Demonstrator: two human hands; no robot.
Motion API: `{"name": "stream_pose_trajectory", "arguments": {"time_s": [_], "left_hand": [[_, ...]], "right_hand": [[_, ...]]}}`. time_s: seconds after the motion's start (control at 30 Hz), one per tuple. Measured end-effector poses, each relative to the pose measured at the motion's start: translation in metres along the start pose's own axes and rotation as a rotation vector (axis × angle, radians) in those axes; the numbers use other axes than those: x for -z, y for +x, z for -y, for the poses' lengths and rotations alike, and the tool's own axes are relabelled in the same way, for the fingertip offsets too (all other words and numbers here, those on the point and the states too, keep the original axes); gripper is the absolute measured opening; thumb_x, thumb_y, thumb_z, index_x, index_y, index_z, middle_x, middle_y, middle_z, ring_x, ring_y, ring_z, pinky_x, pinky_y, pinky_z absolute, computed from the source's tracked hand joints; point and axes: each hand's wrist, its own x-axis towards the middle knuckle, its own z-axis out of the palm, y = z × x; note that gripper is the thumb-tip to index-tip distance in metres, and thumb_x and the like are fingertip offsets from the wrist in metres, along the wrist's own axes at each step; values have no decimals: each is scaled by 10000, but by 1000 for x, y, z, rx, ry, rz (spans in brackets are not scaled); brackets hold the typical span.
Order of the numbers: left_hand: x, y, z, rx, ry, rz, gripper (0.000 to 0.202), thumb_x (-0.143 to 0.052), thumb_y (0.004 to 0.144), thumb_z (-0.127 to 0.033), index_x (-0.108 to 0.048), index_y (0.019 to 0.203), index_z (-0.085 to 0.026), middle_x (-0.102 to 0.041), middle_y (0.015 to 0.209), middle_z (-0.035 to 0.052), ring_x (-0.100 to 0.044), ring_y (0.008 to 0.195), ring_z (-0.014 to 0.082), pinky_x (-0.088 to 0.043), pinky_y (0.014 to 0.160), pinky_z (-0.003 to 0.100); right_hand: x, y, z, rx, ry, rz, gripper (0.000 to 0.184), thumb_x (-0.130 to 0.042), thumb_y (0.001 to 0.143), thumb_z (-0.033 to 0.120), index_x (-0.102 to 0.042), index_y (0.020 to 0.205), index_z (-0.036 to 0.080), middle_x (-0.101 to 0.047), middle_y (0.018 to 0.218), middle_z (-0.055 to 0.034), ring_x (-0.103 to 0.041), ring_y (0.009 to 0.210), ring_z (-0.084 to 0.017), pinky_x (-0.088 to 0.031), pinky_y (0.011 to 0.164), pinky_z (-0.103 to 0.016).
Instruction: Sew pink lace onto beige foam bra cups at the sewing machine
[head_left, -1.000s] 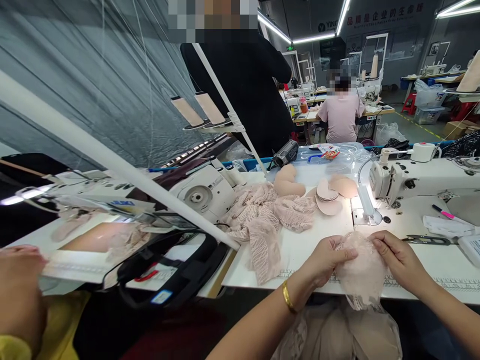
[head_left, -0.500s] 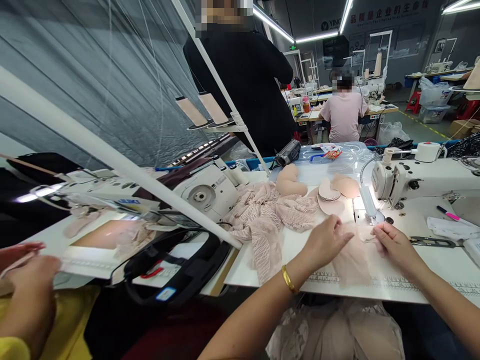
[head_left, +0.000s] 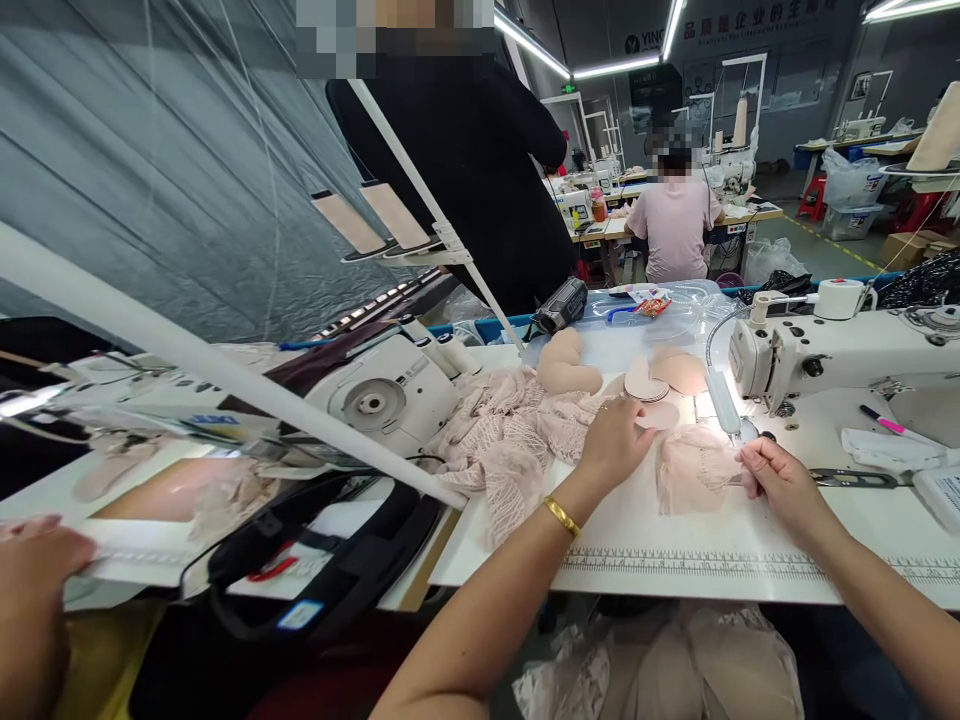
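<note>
At the sewing machine point(head_left: 825, 350), my right hand point(head_left: 776, 475) pinches the right edge of a sheer beige fabric piece point(head_left: 686, 475), just in front of the lit needle area. The fabric lies bunched on the white table. My left hand point(head_left: 619, 440), a gold bracelet on its wrist, is at a pale rounded pad point(head_left: 661, 416), whose left edge sits between thumb and fingers. Behind that pad is a small stack of curved beige pads point(head_left: 645, 380), with a larger beige cup point(head_left: 679, 370) beside it.
Lace fabric point(head_left: 502, 430) is heaped left of my hands, near another curved pad point(head_left: 566, 362). Thread snips point(head_left: 855, 479) and a pink-black pen point(head_left: 881, 418) lie at right. A white pole point(head_left: 225, 380) slants across the left. A co-worker's hand point(head_left: 45, 550) is at the neighbouring table.
My left hand has moved left and away from me, from the sheer fabric to the pale pad. The fabric has been drawn up from the table's front edge. My right hand stays near the needle.
</note>
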Motion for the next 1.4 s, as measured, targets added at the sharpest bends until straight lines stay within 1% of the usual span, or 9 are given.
{"name": "stream_pose_trajectory", "arguments": {"time_s": [0.1,0.27,0.47,0.63,0.9,1.0,1.13,1.27,1.4], "left_hand": [[3,4,1,-56,14,4,261,-740,895,-168,-665,1142,-204,-717,1265,99,-639,1210,296,-516,1051,430],[17,38,21,61,88,-23,348,-521,970,-56,-669,1264,-166,-705,1327,151,-621,1282,299,-481,1113,448],[18,69,46,198,156,185,173,-676,1005,-302,-732,1060,-148,-762,1099,116,-709,1066,260,-568,963,397],[8,72,50,268,196,224,313,-667,1043,-410,-687,1221,-155,-703,1238,93,-693,1109,232,-598,990,464],[16,76,54,403,61,82,247,-693,1011,-352,-696,1131,-136,-713,1166,110,-685,1091,252,-566,988,447],[30,77,50,441,-59,-69,107,-623,995,-244,-673,988,-149,-721,1075,143,-668,1104,287,-504,995,417],[52,62,36,430,-324,-207,182,-492,976,-202,-625,1098,-185,-697,1103,102,-653,1053,230,-510,896,334],[59,24,5,297,-654,34,193,-663,831,-326,-670,956,-179,-675,854,28,-634,746,162,-493,664,257],[49,-8,-34,207,-1085,523,281,-758,689,-319,-672,909,-167,-631,804,6,-568,702,125,-407,621,224]], "right_hand": [[0,-2,-1,9,-33,-6,586,-626,874,839,-643,887,254,-543,652,32,-464,662,-182,-392,663,-319],[3,-3,-6,14,-89,-1,559,-575,929,812,-641,919,257,-536,680,24,-473,680,-194,-391,678,-333],[4,-1,-12,14,-111,18,535,-565,956,782,-658,934,256,-544,701,17,-473,688,-194,-403,677,-334],[3,-4,-8,-4,-138,23,515,-557,968,765,-659,925,262,-536,693,22,-470,683,-193,-405,674,-330],[4,-3,-7,-4,-157,43,540,-549,955,790,-657,917,262,-542,686,20,-484,686,-201,-413,679,-329],[5,-2,-8,9,-158,35,528,-544,967,776,-654,917,262,-533,702,18,-480,692,-200,-404,673,-327],[5,-1,-7,21,-170,-1,532,-550,966,774,-674,920,259,-549,721,16,-492,704,-196,-399,682,-322],[3,0,-6,0,-44,21,563,-559,961,782,-706,938,240,-701,980,-35,-540,715,-167,-454,733,-328],[1,-3,-6,30,137,67,580,-508,994,775,-704,992,229,-709,1015,-52,-586,751,-173,-502,758,-332]]}}
